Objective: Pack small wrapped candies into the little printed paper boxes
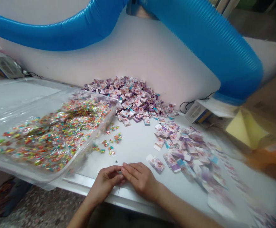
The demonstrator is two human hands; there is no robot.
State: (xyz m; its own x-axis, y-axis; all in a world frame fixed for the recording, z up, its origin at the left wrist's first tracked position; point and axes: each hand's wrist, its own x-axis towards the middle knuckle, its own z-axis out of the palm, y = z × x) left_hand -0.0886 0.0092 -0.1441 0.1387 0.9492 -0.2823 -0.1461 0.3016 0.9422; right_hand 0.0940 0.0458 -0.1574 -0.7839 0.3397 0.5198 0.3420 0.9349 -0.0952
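My left hand (104, 183) and my right hand (140, 180) meet at the fingertips above the white table (138, 158), close to its front edge. Whatever lies between the fingers is mostly hidden. A tiny dark piece (116, 161) lies just beyond them. To the left, a clear plastic tub (97, 139) holds many small, colourful cellophane packets. Several of these packets (111, 142) lie loose beside it. A printed card packet (156, 164) sits nearest my right hand, in front of a spread of similar purple-and-white packets (182, 148). A larger heap (133, 101) rests against the wall.
A thick blue corrugated hose (199, 34) arcs across the top of the view in front of the white wall (152, 63). A yellow sheet (245, 129) and a white box (196, 112) stand at the right. Speckled floor (40, 209) shows below the table's front edge.
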